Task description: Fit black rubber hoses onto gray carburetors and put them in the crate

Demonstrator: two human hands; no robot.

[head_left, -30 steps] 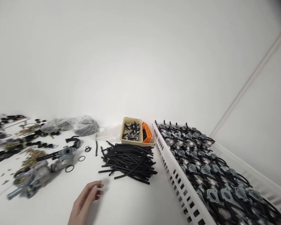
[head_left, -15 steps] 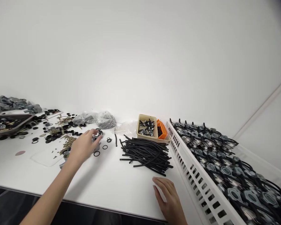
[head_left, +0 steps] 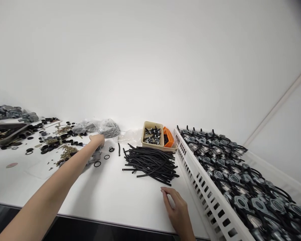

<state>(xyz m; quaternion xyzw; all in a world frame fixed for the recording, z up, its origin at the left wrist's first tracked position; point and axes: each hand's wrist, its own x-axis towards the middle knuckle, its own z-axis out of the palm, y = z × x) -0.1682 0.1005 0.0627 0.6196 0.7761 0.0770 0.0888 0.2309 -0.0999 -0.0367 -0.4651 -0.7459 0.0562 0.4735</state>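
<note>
My left hand (head_left: pixel 97 140) reaches out over the left part of the white table, at a grey metal part (head_left: pixel 96 156); its fingertips point down and are mostly hidden. Black rubber rings (head_left: pixel 106 157) lie just right of that part. My right hand (head_left: pixel 177 207) is low over the table near the front edge, thumb and forefinger curved with their tips close together; whether something small is between them cannot be made out. Beyond it lies a pile of black tubes (head_left: pixel 150 164).
A white slatted crate (head_left: pixel 205 187) full of metal parts with black hoses fills the right. Behind the tubes stand a beige tray (head_left: pixel 153 145) and an orange basket (head_left: pixel 169 138). Plastic bags (head_left: pixel 107 128), brass pieces (head_left: pixel 67 153) and a grey tray (head_left: pixel 12 135) are at left.
My left hand has moved farther forward, its fingers now turned down out of sight. The thumb and forefinger of my right hand have come closer together. The view has shifted slightly right.
</note>
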